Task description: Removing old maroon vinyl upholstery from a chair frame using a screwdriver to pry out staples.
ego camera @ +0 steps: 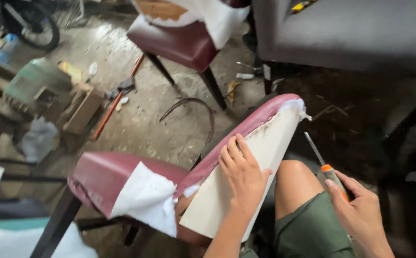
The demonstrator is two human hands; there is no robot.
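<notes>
- The left hand [242, 173] lies flat on the pale underside of a chair back panel [246, 172], fingers [232, 149] spread and released, their tips reaching the maroon vinyl edge [246, 126] where a row of staples runs along the seam.
- The panel leans tilted across the person's bare knee [296, 179], its far end pointing up and right, its near end low by the green shorts [313, 229].
- The right hand [361, 210] is clenched around the orange-collared handle of a screwdriver [323, 165]; the thin metal shaft points up and left, just beside the panel's right edge but apart from it.
- Left of the panel stands a maroon chair seat [103, 177] with a torn white lining [146, 196] hanging over its near side.
- Farther off, a second maroon chair [179, 43] stands on the dirty concrete floor [141, 119], with a grey upholstered seat [351, 33] at far right.
- A loose curved strip of trim [193, 102] lies on the floor between the chairs.
</notes>
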